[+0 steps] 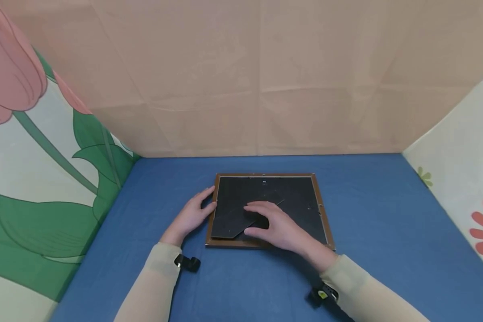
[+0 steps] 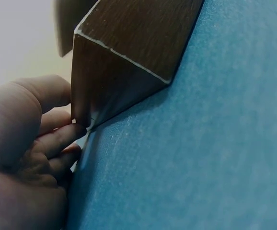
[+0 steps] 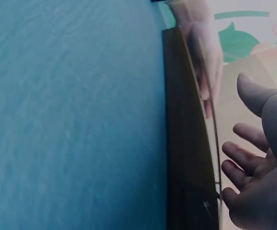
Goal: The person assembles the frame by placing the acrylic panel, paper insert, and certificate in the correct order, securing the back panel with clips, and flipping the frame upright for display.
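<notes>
A picture frame [image 1: 324, 214] with a brown wooden rim lies face down, its black backing board [image 1: 302, 190] uppermost. On the board's left part lies a black easel-stand flap [image 1: 227, 223] with a slanted edge. My left hand [image 1: 191, 217] is at the frame's left side, thumb and fingers touching the rim; in the left wrist view its fingertips rest against the brown side near a corner. Over the middle of the backing, my right hand [image 1: 279, 226] hovers beside the flap, thumb and fingers apart and holding nothing. The right wrist view shows its fingers [image 3: 244, 158] loosely bent above the board.
Blue cloth [image 1: 386, 214] covers the table beneath the frame. A beige sheet [image 1: 257, 89] rises behind it. Floral panels stand at the left [image 1: 44, 156] and right [image 1: 459, 179]. Each wrist wears a small black camera, one on the left sleeve [image 1: 188, 263].
</notes>
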Motion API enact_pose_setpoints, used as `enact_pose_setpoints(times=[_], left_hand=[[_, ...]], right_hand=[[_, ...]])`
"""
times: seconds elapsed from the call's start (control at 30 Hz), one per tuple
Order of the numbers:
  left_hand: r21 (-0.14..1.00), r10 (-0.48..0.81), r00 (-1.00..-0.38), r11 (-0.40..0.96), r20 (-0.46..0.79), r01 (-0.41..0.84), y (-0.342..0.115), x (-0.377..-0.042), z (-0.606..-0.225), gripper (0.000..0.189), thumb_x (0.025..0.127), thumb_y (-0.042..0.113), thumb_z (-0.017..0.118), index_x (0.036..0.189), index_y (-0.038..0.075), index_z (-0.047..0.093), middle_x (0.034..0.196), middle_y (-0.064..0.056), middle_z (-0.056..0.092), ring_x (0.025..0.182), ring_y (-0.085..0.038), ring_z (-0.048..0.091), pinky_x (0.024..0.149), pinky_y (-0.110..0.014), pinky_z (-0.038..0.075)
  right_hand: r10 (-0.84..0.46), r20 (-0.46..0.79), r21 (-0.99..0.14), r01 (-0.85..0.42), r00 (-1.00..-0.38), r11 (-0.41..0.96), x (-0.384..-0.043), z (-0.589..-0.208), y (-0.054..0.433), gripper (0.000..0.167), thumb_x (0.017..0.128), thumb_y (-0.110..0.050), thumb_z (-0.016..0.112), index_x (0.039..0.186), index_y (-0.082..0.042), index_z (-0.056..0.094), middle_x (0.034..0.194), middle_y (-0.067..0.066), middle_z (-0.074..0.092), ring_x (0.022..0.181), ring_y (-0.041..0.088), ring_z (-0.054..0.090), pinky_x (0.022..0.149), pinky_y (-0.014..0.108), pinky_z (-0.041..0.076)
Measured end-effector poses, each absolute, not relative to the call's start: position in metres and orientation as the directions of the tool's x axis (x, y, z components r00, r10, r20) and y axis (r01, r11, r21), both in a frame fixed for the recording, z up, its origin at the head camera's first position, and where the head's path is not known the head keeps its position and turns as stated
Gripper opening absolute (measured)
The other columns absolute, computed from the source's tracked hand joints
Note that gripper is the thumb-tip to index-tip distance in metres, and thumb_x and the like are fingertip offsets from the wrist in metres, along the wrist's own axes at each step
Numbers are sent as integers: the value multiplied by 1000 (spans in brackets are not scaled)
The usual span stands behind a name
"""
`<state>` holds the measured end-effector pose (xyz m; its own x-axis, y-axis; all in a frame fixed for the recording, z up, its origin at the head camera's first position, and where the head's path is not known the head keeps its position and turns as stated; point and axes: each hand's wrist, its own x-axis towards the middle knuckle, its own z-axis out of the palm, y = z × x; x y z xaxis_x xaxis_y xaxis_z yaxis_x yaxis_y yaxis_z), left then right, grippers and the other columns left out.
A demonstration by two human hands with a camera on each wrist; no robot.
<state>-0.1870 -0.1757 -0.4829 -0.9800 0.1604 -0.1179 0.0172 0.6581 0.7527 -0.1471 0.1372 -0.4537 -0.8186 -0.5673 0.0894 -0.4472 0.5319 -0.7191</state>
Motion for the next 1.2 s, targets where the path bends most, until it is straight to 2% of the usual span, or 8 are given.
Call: enact_pose_setpoints(times=[0.27,0.67,0.9,1.07,1.2], left_hand=[[743,159,-981,669,-109,26,-178,-188,-484,66,114,36,64,173,20,39,178,-11,34,165,-37,28,130,-61,24],[779,147,-984,627,-99,15,-179,-188,-482,62,115,34,63,172,22,42,176,-9,39,163,-35,33,129,-59,28],[771,137,-986,637,-92,17,-174,-175,-469,59,115,32,63,170,20,46,174,-8,43,162,-34,35,129,-59,29],[751,159,-985,658,-62,59,-171,-163,-462,55,114,29,65,166,13,51,170,-12,47,160,-35,39,128,-59,32],[744,178,-983,663,-50,82,-170,-152,-458,48,114,29,66,159,14,60,168,-11,50,158,-36,41,126,-60,34]], right_hand=[[-461,65,-736,-355,-885,577,-150,-442,169,70,100,-54,81,160,-24,60,166,1,51,155,35,44,117,66,42],[-306,88,-722,-272,-948,636,-156,-446,235,69,105,-51,76,162,-16,57,170,13,44,158,44,36,118,74,33],[-246,68,-724,-217,-967,654,-154,-457,259,71,106,-49,74,163,-13,54,173,17,39,160,48,29,117,77,31],[-215,54,-716,-187,-975,673,-153,-461,266,73,107,-46,75,165,-9,51,174,21,34,159,51,28,116,79,31],[-199,40,-735,-163,-979,659,-155,-465,271,74,108,-43,74,166,-6,47,175,25,28,158,54,30,116,78,33]])
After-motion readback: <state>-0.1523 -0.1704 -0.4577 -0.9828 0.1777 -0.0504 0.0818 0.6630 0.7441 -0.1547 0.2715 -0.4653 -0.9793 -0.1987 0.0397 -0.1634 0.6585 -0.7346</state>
